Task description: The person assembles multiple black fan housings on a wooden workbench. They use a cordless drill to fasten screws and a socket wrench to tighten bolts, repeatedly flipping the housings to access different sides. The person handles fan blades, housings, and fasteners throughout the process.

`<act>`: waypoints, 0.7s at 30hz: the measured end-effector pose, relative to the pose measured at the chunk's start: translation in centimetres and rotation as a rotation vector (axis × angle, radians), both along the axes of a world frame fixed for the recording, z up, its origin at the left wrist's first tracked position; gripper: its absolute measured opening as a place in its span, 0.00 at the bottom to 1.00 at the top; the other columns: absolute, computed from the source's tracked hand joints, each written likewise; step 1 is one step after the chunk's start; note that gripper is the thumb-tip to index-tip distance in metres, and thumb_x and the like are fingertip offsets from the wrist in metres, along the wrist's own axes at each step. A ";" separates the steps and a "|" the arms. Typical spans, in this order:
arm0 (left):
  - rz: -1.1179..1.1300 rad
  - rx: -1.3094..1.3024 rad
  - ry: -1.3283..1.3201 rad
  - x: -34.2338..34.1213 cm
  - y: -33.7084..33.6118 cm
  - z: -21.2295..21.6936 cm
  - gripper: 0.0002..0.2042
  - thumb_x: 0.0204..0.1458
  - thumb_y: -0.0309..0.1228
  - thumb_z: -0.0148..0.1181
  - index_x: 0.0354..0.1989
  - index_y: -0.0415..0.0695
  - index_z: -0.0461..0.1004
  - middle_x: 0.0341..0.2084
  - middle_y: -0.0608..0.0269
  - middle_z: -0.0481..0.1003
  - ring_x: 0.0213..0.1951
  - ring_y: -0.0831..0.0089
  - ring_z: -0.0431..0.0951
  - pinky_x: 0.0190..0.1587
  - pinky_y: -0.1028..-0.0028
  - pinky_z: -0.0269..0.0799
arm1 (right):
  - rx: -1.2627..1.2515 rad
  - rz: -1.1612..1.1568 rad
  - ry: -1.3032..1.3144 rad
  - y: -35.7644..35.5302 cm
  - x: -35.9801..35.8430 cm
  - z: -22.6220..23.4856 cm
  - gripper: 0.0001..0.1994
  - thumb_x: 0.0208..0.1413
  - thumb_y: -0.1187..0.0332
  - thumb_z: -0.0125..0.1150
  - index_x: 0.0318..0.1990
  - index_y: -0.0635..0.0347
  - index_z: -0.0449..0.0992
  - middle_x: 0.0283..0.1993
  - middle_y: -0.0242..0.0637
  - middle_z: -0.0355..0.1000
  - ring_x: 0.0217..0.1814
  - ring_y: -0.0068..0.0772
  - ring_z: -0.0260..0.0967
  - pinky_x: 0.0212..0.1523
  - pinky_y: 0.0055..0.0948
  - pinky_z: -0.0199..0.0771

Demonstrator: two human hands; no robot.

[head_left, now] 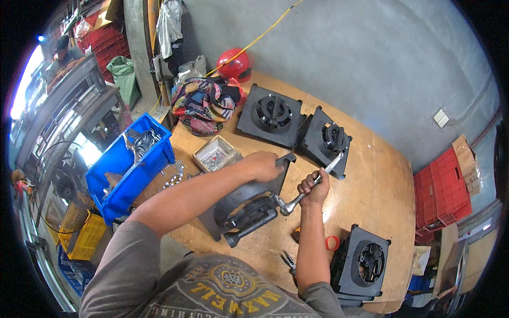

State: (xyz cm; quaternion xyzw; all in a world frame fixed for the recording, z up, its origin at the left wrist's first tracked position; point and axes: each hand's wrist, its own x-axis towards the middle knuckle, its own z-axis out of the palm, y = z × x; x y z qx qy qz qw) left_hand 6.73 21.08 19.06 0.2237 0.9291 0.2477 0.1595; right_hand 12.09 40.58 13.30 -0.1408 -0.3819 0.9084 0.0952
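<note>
a workshop, judging by the ratchet wrench (287,209), black housings (254,213), loose bolts (174,180) and red crates (439,188).

We see a shiny metal wrench (288,208), a matt housing (254,213), a smooth wooden worktop (376,185), a glossy plastic bin (108,199) and soft cloth (200,107).

Head-worn fisheye view, looking down, near above the wooden table (382,191)

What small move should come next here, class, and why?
Probably check that the ratchet wrench is seated before turning it: the right grip clasps it, the left grip rests on the black housing, and whether the wrench engages anything is unclear.
</note>
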 end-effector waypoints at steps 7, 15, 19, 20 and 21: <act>0.041 -0.024 0.079 -0.6 0.2 -1.0 0.20 0.58 0.41 0.50 0.47 0.35 0.75 0.44 0.40 0.77 0.50 0.46 0.77 0.54 0.54 0.70 | 1.477 0.393 0.647 -5.6 4.8 0.6 0.09 0.47 0.62 0.64 0.29 0.57 0.75 0.25 0.46 0.71 0.27 0.46 0.73 0.31 0.39 0.73; -0.017 -0.086 0.017 -0.1 -0.3 0.4 0.22 0.60 0.42 0.49 0.52 0.36 0.72 0.42 0.37 0.77 0.48 0.45 0.77 0.52 0.51 0.71 | 0.374 0.093 0.174 -0.9 0.9 -0.2 0.15 0.61 0.54 0.53 0.26 0.50 0.66 0.14 0.27 0.59 0.12 0.27 0.55 0.15 0.29 0.56; 0.022 -0.110 0.025 0.1 -0.2 0.9 0.21 0.60 0.41 0.49 0.52 0.35 0.71 0.38 0.37 0.78 0.44 0.45 0.79 0.49 0.51 0.73 | -0.032 -0.028 -0.079 0.3 -0.6 -0.7 0.17 0.65 0.50 0.48 0.26 0.48 0.63 0.13 0.23 0.52 0.08 0.21 0.44 0.11 0.24 0.47; 0.019 -0.115 0.019 -0.2 -0.2 1.0 0.21 0.60 0.41 0.49 0.52 0.35 0.71 0.37 0.38 0.78 0.43 0.45 0.79 0.48 0.51 0.74 | 0.009 0.007 0.001 0.0 -0.6 -0.7 0.17 0.65 0.51 0.48 0.26 0.48 0.63 0.13 0.23 0.52 0.08 0.21 0.44 0.10 0.24 0.47; 0.042 -0.100 0.023 -0.4 -0.5 1.0 0.21 0.60 0.40 0.49 0.52 0.34 0.71 0.36 0.38 0.79 0.42 0.44 0.80 0.48 0.51 0.74 | 0.035 0.009 0.031 -0.5 -0.6 -0.7 0.17 0.65 0.51 0.49 0.27 0.49 0.63 0.13 0.24 0.52 0.08 0.21 0.45 0.10 0.24 0.47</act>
